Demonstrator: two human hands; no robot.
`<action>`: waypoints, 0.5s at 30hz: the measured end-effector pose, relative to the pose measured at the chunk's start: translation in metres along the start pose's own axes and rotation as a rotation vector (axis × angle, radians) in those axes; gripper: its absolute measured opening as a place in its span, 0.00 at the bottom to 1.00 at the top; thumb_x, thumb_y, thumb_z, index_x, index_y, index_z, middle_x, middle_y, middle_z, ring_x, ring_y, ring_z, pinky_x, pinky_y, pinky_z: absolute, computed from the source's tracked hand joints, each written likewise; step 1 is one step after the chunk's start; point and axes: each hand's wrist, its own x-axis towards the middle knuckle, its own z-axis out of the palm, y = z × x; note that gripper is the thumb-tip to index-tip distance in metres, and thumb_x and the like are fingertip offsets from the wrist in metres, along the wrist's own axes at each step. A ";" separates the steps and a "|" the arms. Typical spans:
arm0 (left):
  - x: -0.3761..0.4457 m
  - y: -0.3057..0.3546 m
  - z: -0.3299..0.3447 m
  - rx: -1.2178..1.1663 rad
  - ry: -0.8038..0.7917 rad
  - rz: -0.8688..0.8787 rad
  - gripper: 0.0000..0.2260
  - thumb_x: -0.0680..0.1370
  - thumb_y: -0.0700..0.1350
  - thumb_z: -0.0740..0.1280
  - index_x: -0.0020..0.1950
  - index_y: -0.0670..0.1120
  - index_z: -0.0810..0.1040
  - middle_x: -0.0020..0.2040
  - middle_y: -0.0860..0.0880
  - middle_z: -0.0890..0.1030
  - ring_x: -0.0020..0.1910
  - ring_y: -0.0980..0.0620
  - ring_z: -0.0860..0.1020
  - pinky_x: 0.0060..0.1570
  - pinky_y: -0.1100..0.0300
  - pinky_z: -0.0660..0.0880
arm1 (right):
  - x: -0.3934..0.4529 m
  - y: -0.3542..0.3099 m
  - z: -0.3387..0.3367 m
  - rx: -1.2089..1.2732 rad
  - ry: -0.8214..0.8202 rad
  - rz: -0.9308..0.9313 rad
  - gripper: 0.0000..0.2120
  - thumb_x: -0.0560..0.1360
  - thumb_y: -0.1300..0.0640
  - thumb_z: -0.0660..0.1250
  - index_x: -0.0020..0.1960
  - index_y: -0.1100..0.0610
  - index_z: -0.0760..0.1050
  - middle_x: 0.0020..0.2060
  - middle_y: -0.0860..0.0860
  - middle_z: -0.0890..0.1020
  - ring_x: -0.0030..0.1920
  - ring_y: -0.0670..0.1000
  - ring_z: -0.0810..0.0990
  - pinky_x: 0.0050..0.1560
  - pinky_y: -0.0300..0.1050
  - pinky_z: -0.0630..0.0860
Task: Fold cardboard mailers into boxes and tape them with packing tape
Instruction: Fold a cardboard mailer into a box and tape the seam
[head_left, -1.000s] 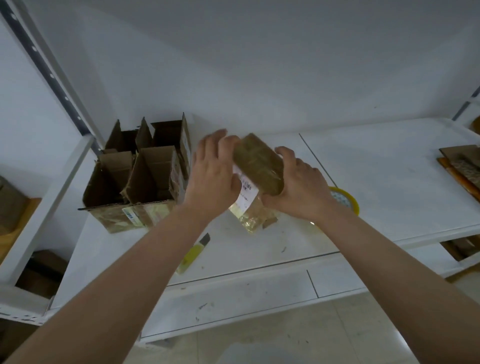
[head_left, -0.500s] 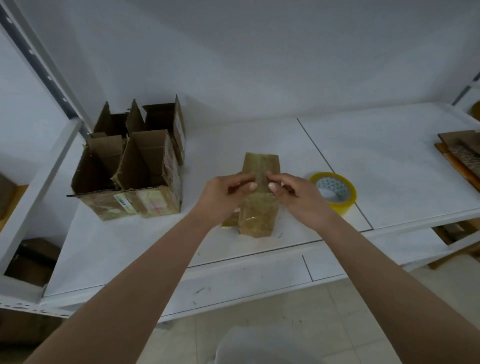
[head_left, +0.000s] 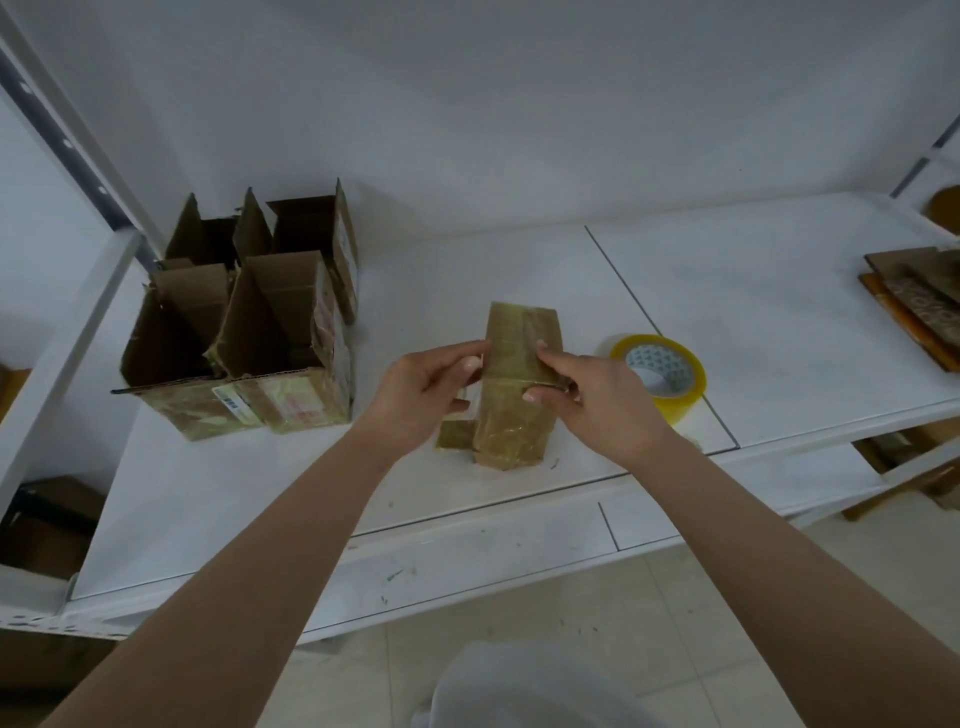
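A small brown cardboard box (head_left: 511, 415), shiny with old tape, stands on the white shelf (head_left: 260, 483) in front of me, one flap raised at the back. My left hand (head_left: 426, 389) pinches its left top edge with curled fingers. My right hand (head_left: 592, 395) pinches the right top edge, thumb and fingers on the flap. A roll of yellowish packing tape (head_left: 662, 376) lies flat just right of my right hand.
Several open-topped cardboard boxes (head_left: 244, 332) stand grouped at the shelf's left back. A stack of flat cardboard mailers (head_left: 919, 301) lies at the far right. A white wall is close behind, and a metal upright (head_left: 57, 130) runs at the left.
The box came down from mid-air onto the shelf a second ago. Both hands have since shifted to its top edges, and the view has drawn closer.
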 end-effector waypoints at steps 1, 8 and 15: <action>-0.001 -0.002 -0.004 -0.023 -0.001 -0.002 0.14 0.81 0.40 0.64 0.65 0.50 0.77 0.59 0.49 0.82 0.59 0.58 0.79 0.54 0.59 0.79 | 0.000 0.000 0.000 0.012 0.005 -0.002 0.29 0.76 0.45 0.66 0.74 0.53 0.67 0.51 0.57 0.83 0.50 0.56 0.80 0.52 0.54 0.76; -0.003 -0.007 -0.008 -0.066 -0.151 0.084 0.23 0.78 0.33 0.64 0.66 0.56 0.71 0.69 0.52 0.73 0.71 0.57 0.68 0.69 0.54 0.68 | -0.002 -0.003 -0.001 0.051 0.010 -0.017 0.29 0.76 0.46 0.67 0.74 0.54 0.67 0.55 0.57 0.83 0.51 0.55 0.80 0.53 0.53 0.76; 0.000 -0.011 0.002 -0.233 -0.088 0.042 0.23 0.74 0.30 0.68 0.66 0.45 0.73 0.57 0.48 0.82 0.55 0.59 0.80 0.58 0.62 0.76 | -0.002 -0.001 0.002 0.053 0.025 -0.009 0.29 0.76 0.45 0.67 0.74 0.53 0.67 0.55 0.57 0.82 0.49 0.54 0.80 0.54 0.53 0.76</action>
